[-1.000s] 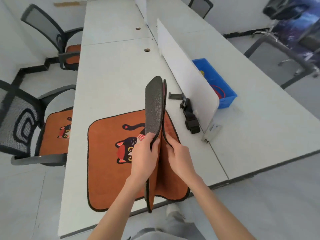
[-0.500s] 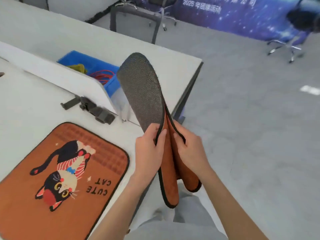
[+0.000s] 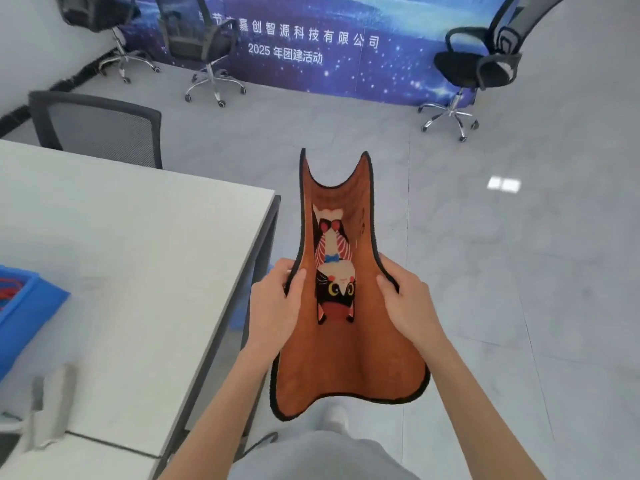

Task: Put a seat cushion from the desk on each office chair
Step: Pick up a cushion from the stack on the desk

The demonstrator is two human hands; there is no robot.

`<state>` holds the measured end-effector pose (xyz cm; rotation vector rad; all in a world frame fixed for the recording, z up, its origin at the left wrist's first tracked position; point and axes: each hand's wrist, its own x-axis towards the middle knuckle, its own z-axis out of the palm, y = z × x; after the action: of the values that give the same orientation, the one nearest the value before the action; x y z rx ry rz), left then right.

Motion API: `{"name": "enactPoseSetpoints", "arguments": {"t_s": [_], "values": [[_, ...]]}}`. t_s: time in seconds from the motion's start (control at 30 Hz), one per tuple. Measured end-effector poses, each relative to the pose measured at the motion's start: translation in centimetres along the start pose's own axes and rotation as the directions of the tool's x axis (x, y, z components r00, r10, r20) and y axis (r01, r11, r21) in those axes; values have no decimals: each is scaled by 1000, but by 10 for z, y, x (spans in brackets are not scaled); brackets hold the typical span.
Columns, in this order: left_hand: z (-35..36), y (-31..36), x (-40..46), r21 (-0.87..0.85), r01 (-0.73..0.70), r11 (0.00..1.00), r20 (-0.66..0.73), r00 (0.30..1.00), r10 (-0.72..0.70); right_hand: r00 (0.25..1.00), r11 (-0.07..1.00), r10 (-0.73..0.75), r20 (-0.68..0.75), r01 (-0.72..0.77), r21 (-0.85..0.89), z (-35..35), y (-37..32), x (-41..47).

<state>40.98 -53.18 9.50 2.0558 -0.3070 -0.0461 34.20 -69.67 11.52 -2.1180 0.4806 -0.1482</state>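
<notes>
Past the desk [image 3: 138, 237] corner, the seat cushion [image 3: 346, 355] is gripped by both hands, left hand [image 3: 273, 303] and right hand [image 3: 405, 303] pinching opposite edges. It should probably be spread flat before being laid on the nearest bare office chair [image 3: 100, 129].

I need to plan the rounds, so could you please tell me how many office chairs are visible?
4: desk-side chair, two banner chairs, far-right chair. Others may be hidden.

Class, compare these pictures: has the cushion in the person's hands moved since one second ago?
Yes. The cushion, gripped by the left hand and right hand, has left the desk and now hangs over the floor, right of the desk's edge.
</notes>
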Motion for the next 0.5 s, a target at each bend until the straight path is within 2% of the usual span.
{"name": "enactPoseSetpoints", "arguments": {"t_s": [0.23,0.5], "values": [[38,0,137,-19,140,990,-82,987,-141,999,996,33,18,-31,-89,-31,13,154],[68,-11,326,-130,249,960,-156,951,-268,992,983,-46,116,65,-172,-16,-11,367]]}}
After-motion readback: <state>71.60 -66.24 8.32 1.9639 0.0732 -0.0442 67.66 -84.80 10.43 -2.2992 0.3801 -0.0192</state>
